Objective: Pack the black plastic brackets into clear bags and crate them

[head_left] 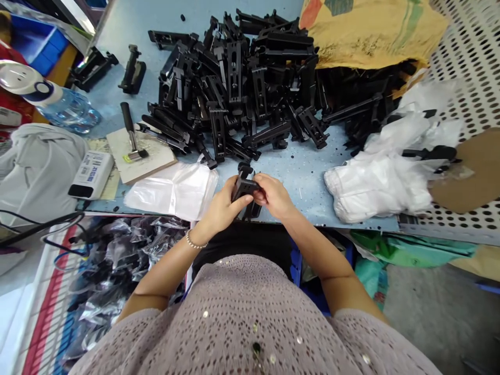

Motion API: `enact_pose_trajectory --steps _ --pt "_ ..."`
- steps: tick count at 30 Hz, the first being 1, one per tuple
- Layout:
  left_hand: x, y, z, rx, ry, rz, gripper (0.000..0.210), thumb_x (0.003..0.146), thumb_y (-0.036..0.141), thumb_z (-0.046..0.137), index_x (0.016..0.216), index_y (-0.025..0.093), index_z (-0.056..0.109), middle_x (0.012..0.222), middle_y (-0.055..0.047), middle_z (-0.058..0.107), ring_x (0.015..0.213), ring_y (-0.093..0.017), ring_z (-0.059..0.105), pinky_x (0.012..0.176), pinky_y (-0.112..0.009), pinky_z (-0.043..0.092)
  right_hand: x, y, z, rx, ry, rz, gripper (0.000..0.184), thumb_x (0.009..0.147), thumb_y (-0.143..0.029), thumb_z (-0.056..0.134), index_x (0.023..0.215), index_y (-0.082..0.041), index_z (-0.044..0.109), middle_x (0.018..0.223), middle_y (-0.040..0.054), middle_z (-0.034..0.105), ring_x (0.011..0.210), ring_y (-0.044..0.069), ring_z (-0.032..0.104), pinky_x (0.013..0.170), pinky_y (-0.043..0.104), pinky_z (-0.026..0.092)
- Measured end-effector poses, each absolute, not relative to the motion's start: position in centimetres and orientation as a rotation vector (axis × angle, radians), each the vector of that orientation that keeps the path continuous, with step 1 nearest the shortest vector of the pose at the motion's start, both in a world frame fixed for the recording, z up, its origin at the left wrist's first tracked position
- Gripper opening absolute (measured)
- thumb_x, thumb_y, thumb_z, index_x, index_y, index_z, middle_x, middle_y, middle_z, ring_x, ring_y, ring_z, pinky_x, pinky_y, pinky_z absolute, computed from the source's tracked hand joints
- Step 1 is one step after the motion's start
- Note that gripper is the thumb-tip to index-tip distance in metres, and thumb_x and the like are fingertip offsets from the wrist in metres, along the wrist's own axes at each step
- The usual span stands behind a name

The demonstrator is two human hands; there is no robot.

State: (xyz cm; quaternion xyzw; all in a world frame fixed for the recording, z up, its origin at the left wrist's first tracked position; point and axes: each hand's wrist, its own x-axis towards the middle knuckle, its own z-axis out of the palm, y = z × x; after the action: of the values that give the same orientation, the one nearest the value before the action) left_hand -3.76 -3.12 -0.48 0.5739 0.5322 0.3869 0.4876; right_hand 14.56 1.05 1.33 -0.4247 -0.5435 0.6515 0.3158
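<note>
Close to the table's front edge, my left hand [223, 206] is closed around a black plastic bracket [245, 186], its thumb lying along the lower side. From the other side my right hand [274, 196] pinches the same bracket, its fingertips pressed together at the right end. Part of the piece is hidden behind the fingers. Just beyond my hands spreads a large heap of similar black brackets [234, 78]. Left of my left hand lies a stack of clear plastic bags [175, 190].
A brush [130, 130] rests on a board [156, 161], near a white box [91, 174] and a water bottle [70, 109]. On the right are white plastic bags [375, 182] and a yellow sack [375, 36]. Bagged parts [128, 250] fill a rack at lower left.
</note>
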Motion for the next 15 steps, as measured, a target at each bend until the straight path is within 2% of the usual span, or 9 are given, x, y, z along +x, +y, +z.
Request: enact_pose_trajectory --steps 2,3,5,6,8,9,11,13,15 --pt "-4.4 -2.4 -1.9 1.450 1.386 0.912 0.068 0.096 0.054 0.060 0.152 0.018 0.042 0.138 -0.014 0.063 0.132 -0.033 0.059 0.115 -0.052 0.046 14.9 2.7 0.3 -1.171 -1.545 1.641 0.043 0.102 -0.059 0.042 0.080 -0.023 0.052 0.063 -0.0019 0.049 0.052 0.014 0.046 0.049 0.027 0.042" --pt "-4.6 -2.0 -2.6 1.458 1.450 0.906 0.070 0.097 0.049 0.057 0.156 0.017 0.036 0.150 -0.017 0.055 0.144 -0.035 0.049 0.122 -0.055 0.039 15.2 3.9 -0.2 -1.223 -1.651 1.473 0.040 0.102 -0.056 0.043 0.086 -0.022 0.057 0.070 0.0015 0.057 0.061 0.016 0.055 0.057 0.030 0.050" --pt "-4.3 -1.9 -4.0 1.480 1.593 0.836 0.079 0.096 0.041 0.057 0.162 0.013 0.024 0.164 -0.023 0.036 0.156 -0.039 0.033 0.127 -0.060 0.029 16.1 7.0 -1.0 -1.349 -1.855 0.961 0.030 0.104 -0.044 0.044 0.103 -0.021 0.063 0.100 0.0107 0.069 0.096 0.025 0.067 0.085 0.042 0.057" --pt "-3.8 -2.1 -4.6 1.504 1.638 0.773 0.084 0.095 0.038 0.057 0.164 0.011 0.019 0.167 -0.027 0.029 0.157 -0.041 0.030 0.127 -0.062 0.028 16.6 8.8 -1.3 -1.402 -1.939 0.692 0.028 0.103 -0.037 0.044 0.114 -0.021 0.064 0.119 0.0144 0.069 0.117 0.028 0.063 0.101 0.050 0.052" --pt "-2.5 -3.0 -5.4 1.590 1.624 0.658 0.086 0.096 0.037 0.055 0.165 0.006 0.015 0.166 -0.031 0.026 0.155 -0.044 0.033 0.124 -0.063 0.033 17.8 12.2 -1.6 -1.455 -2.133 0.315 0.036 0.100 -0.026 0.048 0.134 -0.020 0.060 0.145 0.0170 0.058 0.145 0.033 0.044 0.121 0.063 0.032" --pt "-1.9 -3.6 -5.7 1.643 1.584 0.629 0.083 0.097 0.039 0.054 0.164 0.006 0.017 0.164 -0.032 0.029 0.153 -0.044 0.037 0.123 -0.063 0.036 18.4 13.7 -1.6 -1.457 -2.236 0.221 0.041 0.098 -0.024 0.051 0.139 -0.019 0.058 0.150 0.0170 0.055 0.149 0.034 0.039 0.124 0.067 0.023" --pt "-1.1 -4.5 -5.7 1.744 1.528 0.626 0.075 0.100 0.045 0.053 0.161 0.009 0.029 0.162 -0.029 0.036 0.150 -0.042 0.043 0.120 -0.062 0.041 19.4 15.6 -1.2 -1.447 -2.351 0.163 0.045 0.097 -0.024 0.057 0.141 -0.017 0.057 0.147 0.0176 0.059 0.148 0.036 0.042 0.127 0.070 0.014" --pt "-1.3 -4.6 -5.3 1.813 1.531 0.666 0.067 0.100 0.052 0.055 0.154 0.014 0.042 0.158 -0.026 0.044 0.149 -0.041 0.045 0.120 -0.062 0.041 20.0 15.8 -0.3 -1.453 -2.267 0.234 0.043 0.098 -0.031 0.059 0.138 -0.015 0.058 0.141 0.0186 0.062 0.140 0.036 0.050 0.126 0.068 0.019" --pt "-2.1 -3.8 -4.4 1.813 1.505 0.766 0.065 0.099 0.056 0.056 0.151 0.017 0.048 0.156 -0.023 0.048 0.149 -0.039 0.044 0.122 -0.063 0.037 19.9 14.1 0.8 -1.414 -2.048 0.479 0.045 0.101 -0.044 0.055 0.136 -0.016 0.058 0.135 0.0180 0.066 0.131 0.034 0.058 0.120 0.063 0.036"
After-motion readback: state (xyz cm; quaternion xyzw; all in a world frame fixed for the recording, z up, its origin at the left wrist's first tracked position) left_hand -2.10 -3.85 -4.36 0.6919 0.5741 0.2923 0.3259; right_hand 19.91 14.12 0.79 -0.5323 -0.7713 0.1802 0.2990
